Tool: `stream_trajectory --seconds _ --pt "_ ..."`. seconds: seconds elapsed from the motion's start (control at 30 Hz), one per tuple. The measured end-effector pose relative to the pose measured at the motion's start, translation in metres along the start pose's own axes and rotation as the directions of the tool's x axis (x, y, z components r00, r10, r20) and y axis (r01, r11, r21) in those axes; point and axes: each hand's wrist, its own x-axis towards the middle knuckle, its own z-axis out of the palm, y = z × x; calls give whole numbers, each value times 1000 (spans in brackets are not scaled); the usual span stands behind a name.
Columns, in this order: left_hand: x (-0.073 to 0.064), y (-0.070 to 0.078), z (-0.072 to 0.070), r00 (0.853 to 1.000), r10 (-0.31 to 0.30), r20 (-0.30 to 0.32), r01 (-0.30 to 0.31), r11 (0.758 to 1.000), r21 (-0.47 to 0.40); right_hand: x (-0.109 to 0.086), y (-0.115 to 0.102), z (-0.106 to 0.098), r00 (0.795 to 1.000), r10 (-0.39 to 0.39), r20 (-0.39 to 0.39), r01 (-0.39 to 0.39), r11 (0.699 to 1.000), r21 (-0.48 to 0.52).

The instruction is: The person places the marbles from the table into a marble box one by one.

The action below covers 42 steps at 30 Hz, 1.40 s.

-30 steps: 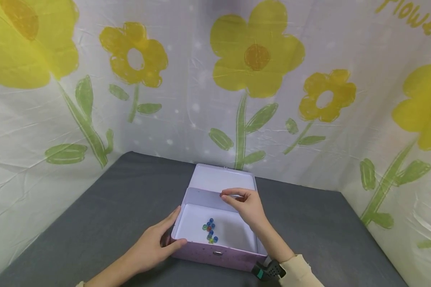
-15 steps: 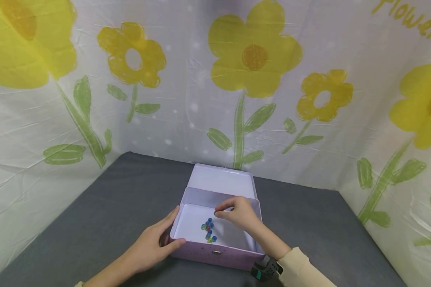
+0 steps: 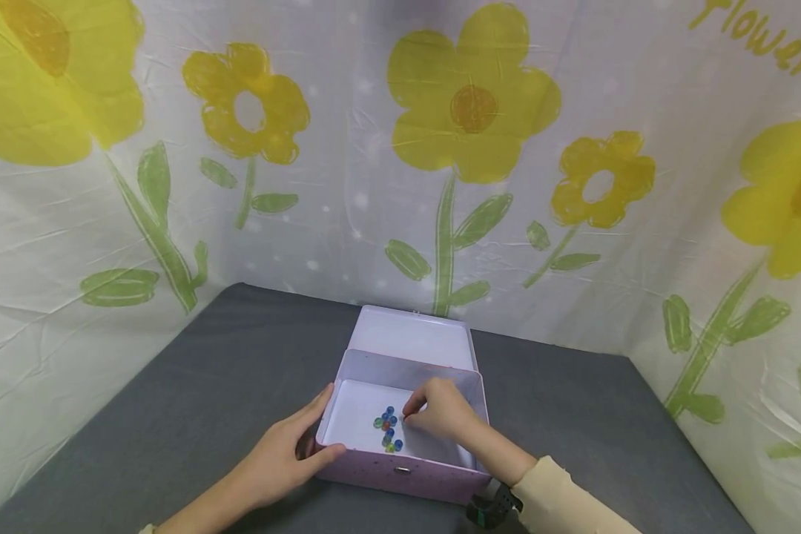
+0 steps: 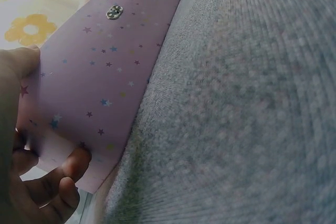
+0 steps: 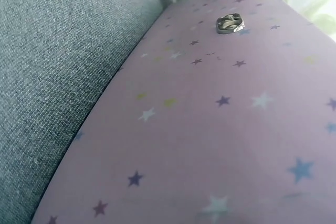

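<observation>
A lilac tin box (image 3: 363, 471) with stars on its walls stands with its lid folded back. Several small glass marbles (image 3: 390, 432), blue, green, yellow and reddish, lie in a cluster on its white floor. My left hand (image 3: 282, 452) holds the box's front left corner, thumb on the front wall and fingers along the side; the left wrist view shows those fingers (image 4: 73, 166) bent against the tin. Down inside the box, my right hand (image 3: 443, 410) pinches a small dark marble (image 3: 406, 417) just right of the cluster, mostly hidden by the fingertips.
The box's white-lined lid (image 3: 414, 337) lies back toward the flower-printed curtain (image 3: 347, 245). A metal clasp (image 5: 230, 23) sticks out of the front wall. Grey cloth (image 3: 240, 371) covers the table. A black wrist device (image 3: 494, 507) sits by the right cuff.
My right hand has come down from above the box's back wall to the floor beside the marbles, carrying the small marble. The left hand has kept its hold on the corner.
</observation>
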Motion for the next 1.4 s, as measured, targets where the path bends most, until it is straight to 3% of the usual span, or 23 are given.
stream_trajectory --seconds 0.2,0.43,0.7,0.9,1.0,1.1,1.17,1.27,1.4 --pt "-1 1 -2 1000 6 -3 -6 1000 -14 0 -4 -1 1000 6 12 -5 999 -37" --pt "-1 1 -1 1000 15 -16 -15 1000 -3 0 -5 -3 1000 6 -1 -6 1000 -5" --pt "-4 0 1 999 26 -23 -26 1000 17 -2 -3 -6 988 39 -146 -21 992 126" --pt "-7 -2 3 999 27 -27 -27 1000 5 -10 -8 -17 964 106 -245 -18 942 334" --pt "-7 -4 3 999 41 -19 -41 999 18 -18 -5 -25 961 151 -230 -41 906 422" --pt "-5 -7 -2 998 69 11 -70 995 72 -29 3 -33 967 162 -198 -57 890 453" --pt "-3 -10 -8 995 93 39 -97 988 119 -38 11 -39 966 165 -197 -62 892 447" --pt "-1 -15 -21 991 121 64 -131 974 182 -54 24 -47 950 168 -264 -49 913 405" --pt "1 -24 -46 995 91 39 -98 945 311 -75 40 -59 891 104 -441 -31 985 170"
